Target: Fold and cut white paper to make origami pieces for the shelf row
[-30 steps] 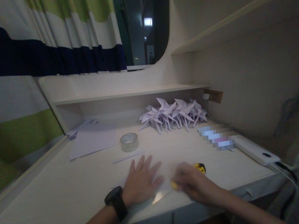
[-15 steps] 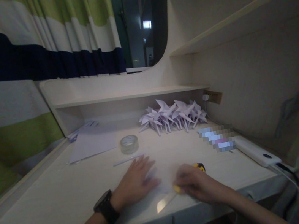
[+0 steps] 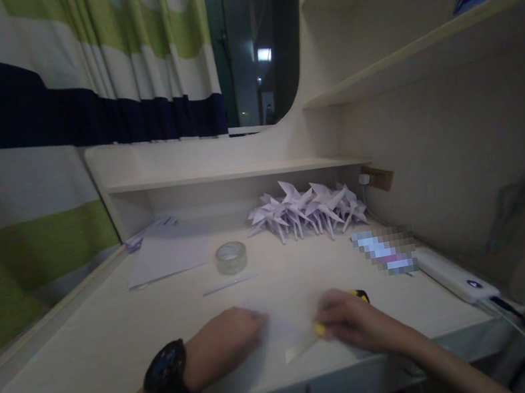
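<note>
A black wristwatch (image 3: 166, 378) was worn on the left arm. The left hand (image 3: 227, 341) was pressed knuckles-up on the near-left part of a white paper sheet (image 3: 289, 307), its fingers curled rather than spread. The sheet lay flat on the desk (image 3: 91, 348) between both hands, near the front edge. At its right, the right hand (image 3: 353, 321) was closed around a yellow utility knife (image 3: 319, 330), whose blade (image 3: 300, 350) pointed near-left, toward the left hand.
</note>
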Demonstrator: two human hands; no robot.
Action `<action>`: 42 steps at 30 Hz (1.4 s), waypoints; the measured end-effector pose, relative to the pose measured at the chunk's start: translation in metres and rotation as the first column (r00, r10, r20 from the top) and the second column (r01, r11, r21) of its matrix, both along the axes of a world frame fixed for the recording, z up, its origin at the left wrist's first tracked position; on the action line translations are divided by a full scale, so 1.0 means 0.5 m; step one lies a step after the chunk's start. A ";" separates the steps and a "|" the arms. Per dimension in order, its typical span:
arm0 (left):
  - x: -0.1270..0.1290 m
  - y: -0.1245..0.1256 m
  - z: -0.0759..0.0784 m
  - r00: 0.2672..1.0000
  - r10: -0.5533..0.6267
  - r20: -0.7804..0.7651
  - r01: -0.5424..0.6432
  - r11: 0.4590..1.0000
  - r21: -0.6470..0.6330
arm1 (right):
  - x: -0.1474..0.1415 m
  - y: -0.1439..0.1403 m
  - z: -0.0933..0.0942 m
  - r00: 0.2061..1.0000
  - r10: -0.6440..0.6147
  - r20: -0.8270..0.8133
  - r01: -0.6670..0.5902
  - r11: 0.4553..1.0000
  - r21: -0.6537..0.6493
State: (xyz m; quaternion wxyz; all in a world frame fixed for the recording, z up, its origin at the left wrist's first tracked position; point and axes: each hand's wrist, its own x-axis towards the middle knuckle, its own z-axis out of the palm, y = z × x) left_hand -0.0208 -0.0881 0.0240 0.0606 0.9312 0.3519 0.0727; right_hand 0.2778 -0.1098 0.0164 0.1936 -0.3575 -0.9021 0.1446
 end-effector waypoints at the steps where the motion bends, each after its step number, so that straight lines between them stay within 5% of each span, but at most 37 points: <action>1: 0.000 -0.002 -0.001 1.000 0.015 -0.020 -0.015 1.000 0.012 | 0.005 0.002 0.001 1.000 -0.023 -0.003 0.023 1.000 0.007; 7: 0.002 -0.004 -0.010 0.990 0.064 -0.123 -0.046 0.988 0.147 | 0.030 0.012 -0.012 0.989 -0.150 -0.014 0.150 0.986 0.071; 11: -0.001 0.003 0.017 0.987 0.130 -0.097 -0.108 0.972 0.207 | 0.031 0.021 -0.023 0.985 -0.171 -0.039 0.174 0.978 0.114; 16: -0.009 0.014 0.066 0.935 0.251 0.250 -0.318 0.905 0.282 | 0.008 0.023 -0.031 0.979 -0.197 -0.059 0.206 0.941 0.269; 23: 0.014 0.071 0.057 0.702 0.194 0.686 -0.401 0.903 0.156 | -0.052 -0.064 -0.035 0.990 0.027 -0.136 0.029 0.917 0.399; 28: 0.053 0.112 0.037 0.601 0.259 0.756 -0.341 0.939 -0.051 | -0.072 -0.104 -0.036 0.989 0.121 -0.088 -0.081 0.927 0.367; 33: 0.076 0.126 0.012 0.486 0.302 0.820 -0.279 0.943 -0.181 | -0.064 -0.092 -0.068 0.975 0.223 -0.010 -0.193 0.863 0.467; 38: 0.073 0.121 -0.006 0.364 0.444 0.819 -0.130 0.895 -0.427 | -0.063 -0.086 -0.109 0.927 0.298 -0.225 -0.186 0.891 0.415; 42: 0.066 0.121 -0.010 0.307 0.502 0.808 -0.070 0.859 -0.507 | -0.087 -0.090 -0.093 0.911 0.241 -0.336 -0.103 0.919 0.380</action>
